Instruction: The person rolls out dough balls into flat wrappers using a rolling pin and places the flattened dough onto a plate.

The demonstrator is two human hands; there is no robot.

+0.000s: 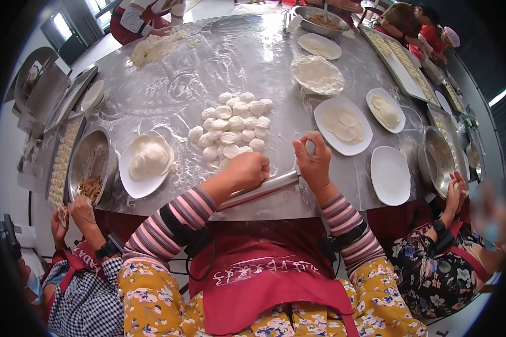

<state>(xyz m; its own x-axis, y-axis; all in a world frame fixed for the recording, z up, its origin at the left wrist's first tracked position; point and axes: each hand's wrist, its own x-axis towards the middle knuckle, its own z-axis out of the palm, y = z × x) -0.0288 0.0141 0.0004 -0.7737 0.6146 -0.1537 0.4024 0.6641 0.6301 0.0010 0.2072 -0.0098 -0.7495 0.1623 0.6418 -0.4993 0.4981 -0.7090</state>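
My left hand (249,170) is closed, knuckles up, at the near edge of a cluster of floured dough pieces (236,122); anything inside it is hidden. A shiny metal cylinder (270,185) lies slanted beside it, near the front edge of the steel table. At the cylinder's right end, my right hand (314,163) is closed around a small greyish object (310,147) whose rounded top shows between thumb and fingers; I cannot make out what it is. A white plate with stacked dough wrappers (148,157) stands to the left of the cluster.
Plates of flat dough (343,124) and a bare white plate (390,175) stand right. Metal bowls (108,168) (439,151) and trays of dumplings (66,160) line the sides. Co-workers' hands work at left (83,216) and right (455,194). Crumbly flour or dough (154,49) lies far left.
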